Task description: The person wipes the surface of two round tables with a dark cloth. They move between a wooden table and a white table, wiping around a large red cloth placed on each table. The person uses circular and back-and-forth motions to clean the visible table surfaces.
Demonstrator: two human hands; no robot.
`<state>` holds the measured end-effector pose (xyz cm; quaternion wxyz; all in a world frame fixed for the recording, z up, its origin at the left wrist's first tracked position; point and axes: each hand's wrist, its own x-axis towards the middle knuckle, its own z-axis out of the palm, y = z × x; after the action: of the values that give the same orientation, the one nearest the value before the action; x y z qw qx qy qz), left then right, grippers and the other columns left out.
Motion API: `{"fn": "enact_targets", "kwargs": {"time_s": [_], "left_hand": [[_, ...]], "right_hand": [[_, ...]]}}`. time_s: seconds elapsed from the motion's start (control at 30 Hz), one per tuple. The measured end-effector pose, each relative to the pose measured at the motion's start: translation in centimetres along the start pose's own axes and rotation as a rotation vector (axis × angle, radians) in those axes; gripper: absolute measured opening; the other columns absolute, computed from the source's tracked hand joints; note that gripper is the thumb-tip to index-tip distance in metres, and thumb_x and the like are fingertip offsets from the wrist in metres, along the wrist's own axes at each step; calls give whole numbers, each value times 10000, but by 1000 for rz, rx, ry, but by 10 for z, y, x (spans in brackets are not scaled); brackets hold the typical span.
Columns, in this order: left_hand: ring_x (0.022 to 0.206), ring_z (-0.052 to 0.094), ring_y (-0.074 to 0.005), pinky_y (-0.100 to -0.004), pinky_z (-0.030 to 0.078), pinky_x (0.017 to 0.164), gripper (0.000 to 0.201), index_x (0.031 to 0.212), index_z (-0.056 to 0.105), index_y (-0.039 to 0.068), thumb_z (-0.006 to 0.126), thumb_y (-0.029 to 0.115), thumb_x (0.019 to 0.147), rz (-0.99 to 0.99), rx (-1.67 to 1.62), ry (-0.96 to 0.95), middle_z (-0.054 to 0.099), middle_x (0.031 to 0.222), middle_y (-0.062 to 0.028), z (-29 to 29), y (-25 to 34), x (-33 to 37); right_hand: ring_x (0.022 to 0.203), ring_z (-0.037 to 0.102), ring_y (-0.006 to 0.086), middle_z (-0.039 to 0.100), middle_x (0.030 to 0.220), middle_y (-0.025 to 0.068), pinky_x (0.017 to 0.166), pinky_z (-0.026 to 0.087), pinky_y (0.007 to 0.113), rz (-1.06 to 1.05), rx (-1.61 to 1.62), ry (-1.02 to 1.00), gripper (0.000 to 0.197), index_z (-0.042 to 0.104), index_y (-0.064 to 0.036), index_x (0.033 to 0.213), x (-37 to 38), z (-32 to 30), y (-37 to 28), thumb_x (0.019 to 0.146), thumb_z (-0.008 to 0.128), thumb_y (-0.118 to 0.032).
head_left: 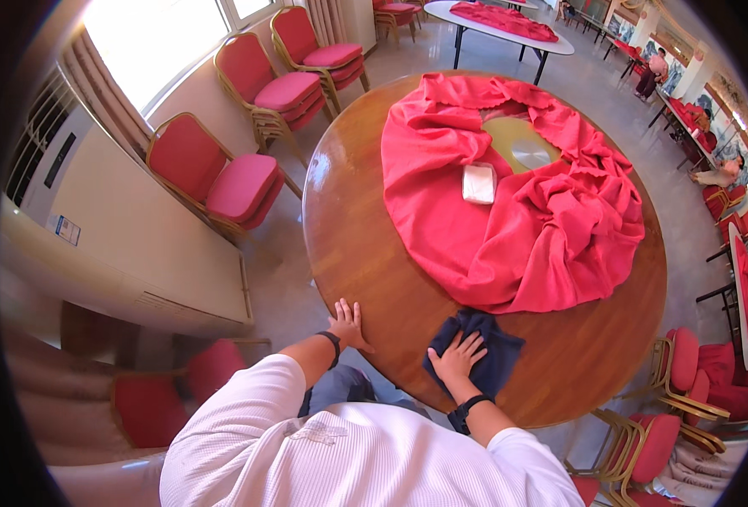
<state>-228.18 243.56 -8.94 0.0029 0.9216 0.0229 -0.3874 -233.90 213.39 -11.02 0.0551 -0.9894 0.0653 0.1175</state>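
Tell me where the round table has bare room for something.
Bare wood on the round table lies between its left rim and the red cloth, and right of the navy cloth. The red cloth, with a white packet on it, crowds the far half.

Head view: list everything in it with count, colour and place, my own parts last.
round wooden table: one, brown, centre
dark blue cloth: one, dark blue, on table
tablecloth: one visible heap, red, on table
wrapped packet: one, white, on tablecloth
disc: one, gold, in tablecloth's gap
chairs: many, red and gold, both sides
air conditioner: one, cream, left
distant tables: several, white, top and right
people: at least two, pinkish tops, upper right
shirt: one, white, bottom
left hand: one, bare, table edge
right hand: one, bare, on dark blue cloth
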Motion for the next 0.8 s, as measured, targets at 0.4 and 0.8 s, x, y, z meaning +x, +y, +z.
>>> {"fn": "enact_targets", "kwargs": {"time_s": [0.4, 0.8], "left_hand": [[983, 706, -284, -388, 567, 791, 417, 1207, 623, 24, 692, 310, 911, 358, -757, -54, 718, 1118, -151, -84, -98, 136], [753, 742, -309, -408, 565, 632, 500, 1061, 687, -26, 391, 377, 1040, 81, -1330, -442, 762, 970, -189, -92, -154, 158]], "right_hand": [[1511, 52, 526, 67, 1621, 369, 1153, 10, 731, -93, -34, -136, 1106, 247, 3, 1586, 30, -10, -123, 817, 621, -697], [1510, 58, 522, 83, 1613, 368, 1167, 80, 708, -107, -182, -126, 1079, 288, -6, 1575, 37, -4, -235, 830, 595, -722]]}}
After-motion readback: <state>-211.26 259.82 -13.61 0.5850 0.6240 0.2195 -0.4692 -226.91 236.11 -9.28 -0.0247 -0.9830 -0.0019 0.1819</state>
